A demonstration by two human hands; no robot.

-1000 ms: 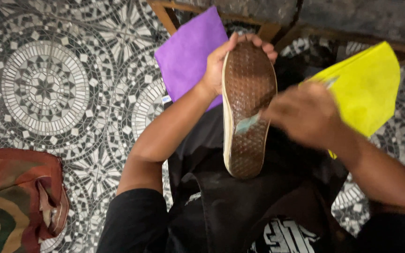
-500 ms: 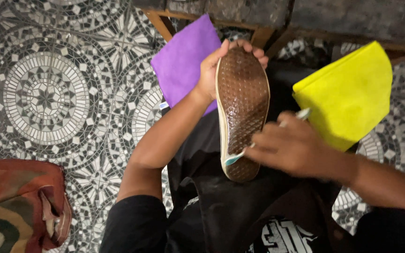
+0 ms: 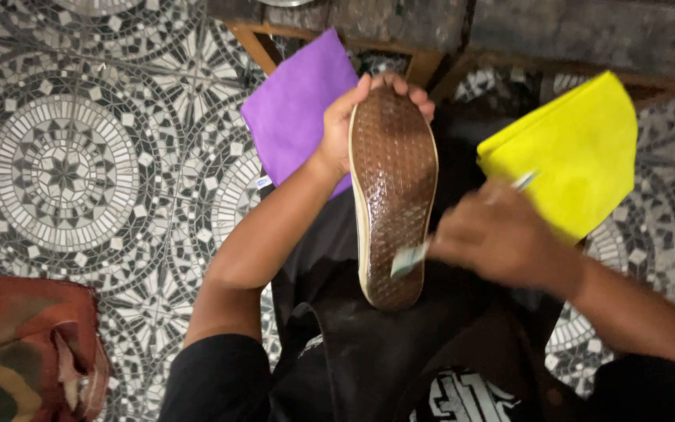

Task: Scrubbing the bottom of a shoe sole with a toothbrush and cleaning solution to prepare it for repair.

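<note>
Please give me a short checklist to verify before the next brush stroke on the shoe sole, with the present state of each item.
1. Left hand grips the shoe at the toe: ok.
2. Sole faces up toward the camera: ok.
3. Right hand holds the toothbrush: ok, though blurred.
4. Bristles touch the sole near the heel: cannot tell.
5. Yellow cloth and purple cloth lie close by: ok.

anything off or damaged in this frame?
Nothing stands out. The left hand grips the toe of a shoe held sole-up; the sole looks intact. The right hand, motion-blurred, holds a toothbrush with its head against the sole's edge. The purple cloth and yellow cloth lie flat on the tiled floor.
</note>
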